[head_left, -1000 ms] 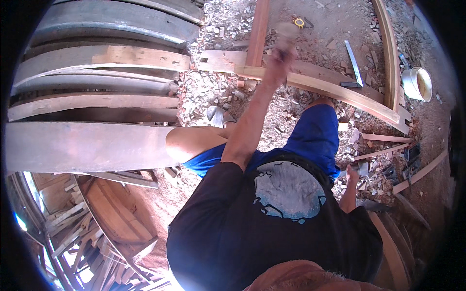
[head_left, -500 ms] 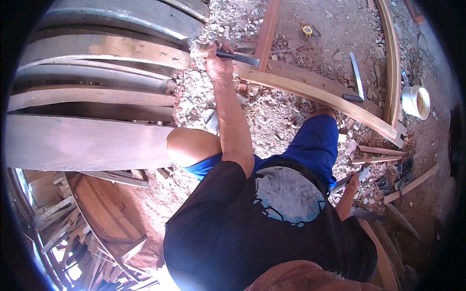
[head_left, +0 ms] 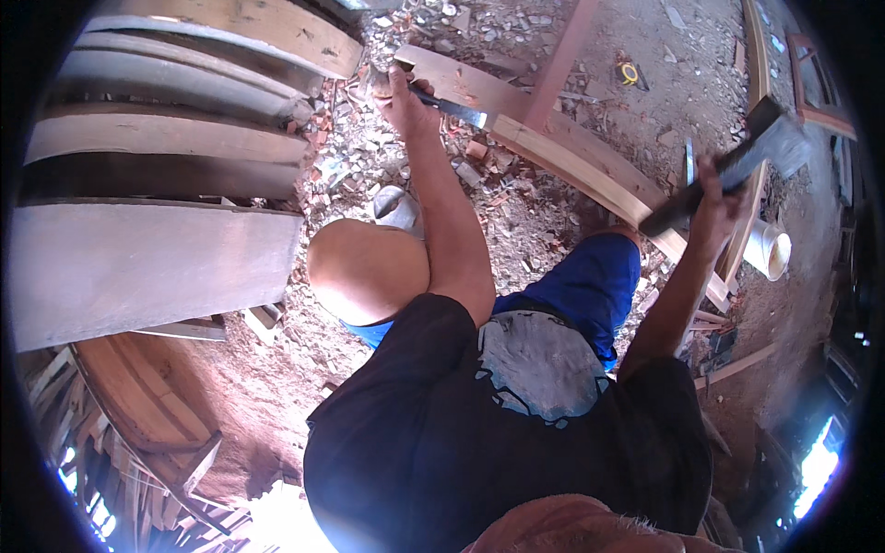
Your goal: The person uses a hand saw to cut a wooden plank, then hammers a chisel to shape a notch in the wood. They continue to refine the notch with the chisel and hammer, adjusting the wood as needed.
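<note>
My left hand (head_left: 409, 109) is closed round the handle of a chisel (head_left: 459, 111), its flat metal blade pointing right. The blade's tip is at or just short of the near end of a pale squared timber (head_left: 562, 168); contact is hard to tell. My right hand (head_left: 719, 205) is raised over the timber's far right part, gripping the dark handle of a hatchet (head_left: 737, 166). Its broad grey head is smeared by motion and points up and right.
Wide curved planks (head_left: 157, 267) fill the left side. A reddish beam (head_left: 564, 64) crosses a brown board (head_left: 470, 83) behind the timber. A yellow tape measure (head_left: 629, 74) lies on the chip-strewn ground. At right stand a white bucket (head_left: 767, 249) and a long upright timber (head_left: 758, 55).
My right hand has risen from low beside my right leg, bringing the hatchet up over the timber. My left hand still holds the chisel by the timber's end. The whole view has shifted.
</note>
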Available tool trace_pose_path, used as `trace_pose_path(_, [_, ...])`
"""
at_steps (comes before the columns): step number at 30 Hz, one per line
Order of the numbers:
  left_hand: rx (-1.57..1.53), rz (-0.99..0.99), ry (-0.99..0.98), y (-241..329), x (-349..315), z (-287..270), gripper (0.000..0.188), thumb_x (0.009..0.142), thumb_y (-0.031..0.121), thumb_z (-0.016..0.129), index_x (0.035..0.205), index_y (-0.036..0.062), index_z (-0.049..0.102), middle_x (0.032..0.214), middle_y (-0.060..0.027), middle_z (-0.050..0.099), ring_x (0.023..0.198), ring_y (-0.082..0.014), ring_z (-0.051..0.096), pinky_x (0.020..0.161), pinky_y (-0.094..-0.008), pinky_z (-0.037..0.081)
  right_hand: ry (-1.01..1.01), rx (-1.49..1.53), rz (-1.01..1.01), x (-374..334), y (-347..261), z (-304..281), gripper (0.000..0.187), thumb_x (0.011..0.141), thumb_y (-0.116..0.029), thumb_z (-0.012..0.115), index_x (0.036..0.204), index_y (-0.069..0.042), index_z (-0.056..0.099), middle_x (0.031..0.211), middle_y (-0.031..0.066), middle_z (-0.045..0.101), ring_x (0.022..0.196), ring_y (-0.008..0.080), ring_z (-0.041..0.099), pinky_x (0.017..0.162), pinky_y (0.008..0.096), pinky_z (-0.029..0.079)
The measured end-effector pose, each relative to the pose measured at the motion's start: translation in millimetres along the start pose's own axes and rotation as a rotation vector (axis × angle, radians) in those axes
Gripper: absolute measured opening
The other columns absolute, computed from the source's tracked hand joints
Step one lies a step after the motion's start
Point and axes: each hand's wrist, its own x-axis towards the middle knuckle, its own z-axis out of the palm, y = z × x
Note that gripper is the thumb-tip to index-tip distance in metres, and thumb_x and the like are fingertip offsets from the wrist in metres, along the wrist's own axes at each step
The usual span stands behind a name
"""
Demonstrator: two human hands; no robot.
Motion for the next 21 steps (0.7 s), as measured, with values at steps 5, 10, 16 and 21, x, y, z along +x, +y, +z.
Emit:
trace_pose_path(5, [0.021, -0.131, 0.035, -21, 47, -15, 0.024, 0.098, 0.021, 0.075, 0.110, 0.0111, 0.056, 0.081, -0.0046, 0.058, 0.058, -0.0187, 0.056, 0.048, -0.0335, 0.044, -0.401, 0.484, -0.216, 10, -104, 132, 0.031, 0.093, -0.012, 0.079, 0.116, 0.004, 0.065, 0.089, 0.0117, 0.074, 0.079, 0.0176, 0.070, 0.070, 0.0286, 0.054])
trace_pose_path(10, [-0.056, -0.304, 0.089, -41, 55, -18, 0.033, 0.096, 0.019, 0.077, 0.112, 0.0127, 0.049, 0.079, -0.0046, 0.061, 0.050, -0.0164, 0.055, 0.041, -0.0293, 0.046, -0.644, 0.520, -0.241, 4, -149, 211, 0.033, 0.095, -0.012, 0.074, 0.120, 0.005, 0.063, 0.087, 0.0121, 0.067, 0.077, 0.0217, 0.066, 0.070, 0.0343, 0.052])
trace_pose_path(16, [-0.027, -0.264, 0.045, -56, 53, -18, 0.022, 0.096, 0.019, 0.076, 0.102, 0.0099, 0.057, 0.077, -0.0054, 0.058, 0.049, -0.0193, 0.056, 0.043, -0.0362, 0.044, -0.702, 0.498, -0.307, -2, -178, 253, 0.030, 0.097, -0.009, 0.069, 0.121, 0.007, 0.061, 0.086, 0.0128, 0.064, 0.073, 0.0222, 0.063, 0.068, 0.0351, 0.051])
trace_pose_path(21, [-0.040, -0.280, -0.035, -60, 53, -20, 0.024, 0.097, 0.017, 0.075, 0.107, 0.0102, 0.054, 0.077, -0.0065, 0.058, 0.051, -0.0181, 0.057, 0.044, -0.0361, 0.045, -0.649, 0.621, -0.374, -10, -188, 269, 0.031, 0.097, -0.017, 0.072, 0.118, 0.003, 0.062, 0.079, 0.0090, 0.066, 0.062, 0.0161, 0.062, 0.058, 0.0290, 0.050])
